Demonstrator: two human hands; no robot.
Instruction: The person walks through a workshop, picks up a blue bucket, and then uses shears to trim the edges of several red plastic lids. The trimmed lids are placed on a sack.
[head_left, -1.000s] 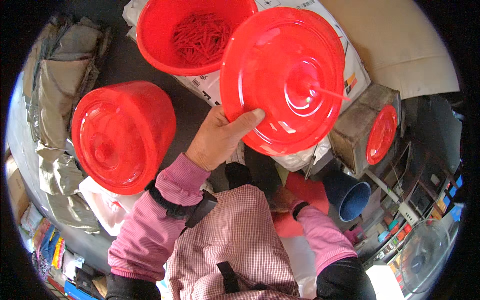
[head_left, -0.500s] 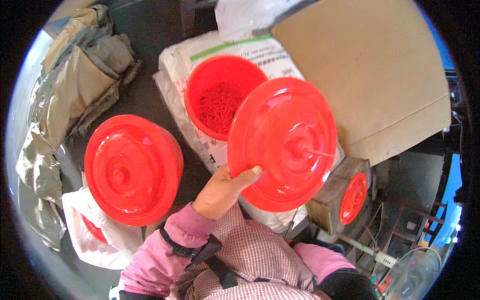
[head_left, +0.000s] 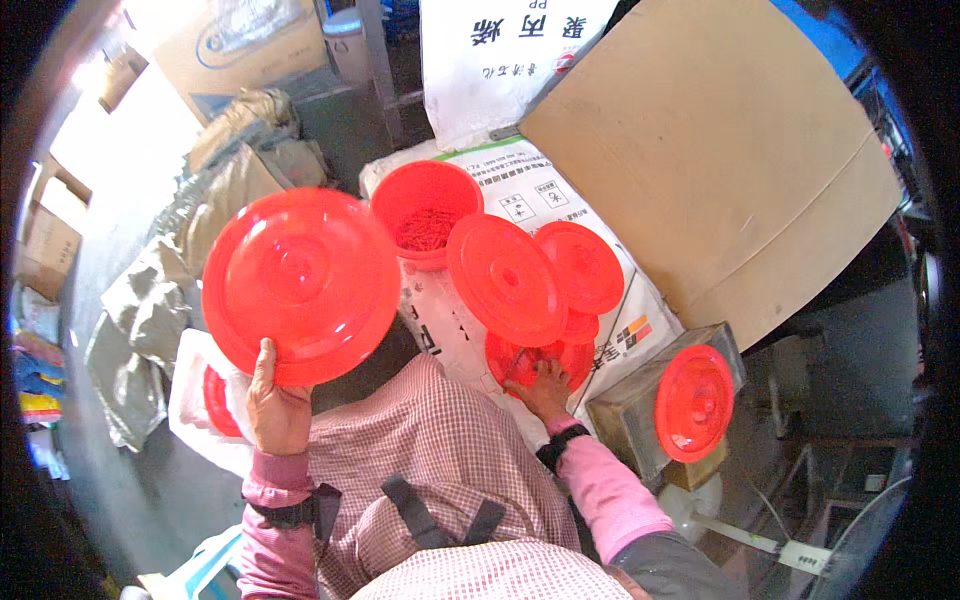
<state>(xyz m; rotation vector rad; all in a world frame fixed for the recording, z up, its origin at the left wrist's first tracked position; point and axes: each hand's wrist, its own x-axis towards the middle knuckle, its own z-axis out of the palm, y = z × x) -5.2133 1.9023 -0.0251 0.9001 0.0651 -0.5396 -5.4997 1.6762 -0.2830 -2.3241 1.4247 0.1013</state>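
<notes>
My left hand grips the edge of a round red plastic lid, thumb on top. The lid is held up at the left. At the sack's near side, my right hand reaches down with fingers apart, touching a red lid that is partly covered. A tilted red lid and another red lid overlap just beyond that hand. Farther back stands a red bucket with thin red plastic bits inside. What lies under the right fingers is hidden.
Lids and bucket rest on a white printed sack. A large cardboard sheet is at the right. Nearer, a metal box has a red lid against it. Crumpled tan sacking and a white bag are at the left.
My left hand has moved left with a lid, whose thin central stick no longer shows. My right hand has come into view over lids on the sack. The view has shifted.
</notes>
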